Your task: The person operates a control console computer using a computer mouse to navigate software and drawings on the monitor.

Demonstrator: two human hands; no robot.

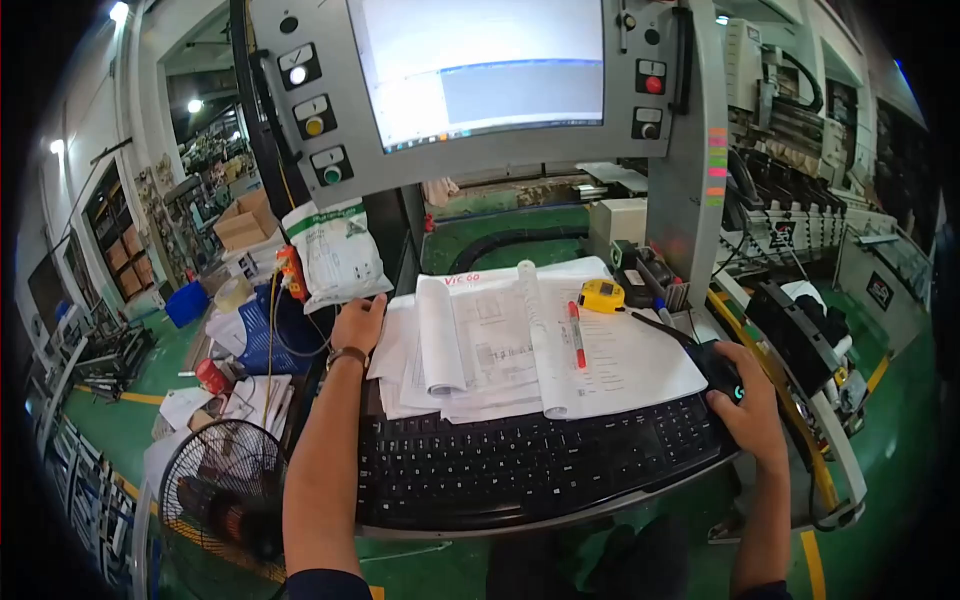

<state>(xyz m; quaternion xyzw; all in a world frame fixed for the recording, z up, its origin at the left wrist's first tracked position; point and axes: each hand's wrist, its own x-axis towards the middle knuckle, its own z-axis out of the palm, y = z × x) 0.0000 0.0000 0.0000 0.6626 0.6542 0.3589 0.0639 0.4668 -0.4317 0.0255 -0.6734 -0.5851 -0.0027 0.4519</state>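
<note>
Black mouse [719, 366] sits at the right edge of the desk [620, 507], and the right hand [750, 408] holds it from above. The left hand [357, 327] is at the left edge, next to the papers [490, 360]; I can't tell if it grips anything. A black keyboard [500, 460] lies along the front edge.

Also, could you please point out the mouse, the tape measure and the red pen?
Mouse [718, 370]: head view, its black top.
Tape measure [601, 296]: head view, its yellow case.
Red pen [577, 336]: head view, its barrel.
</note>
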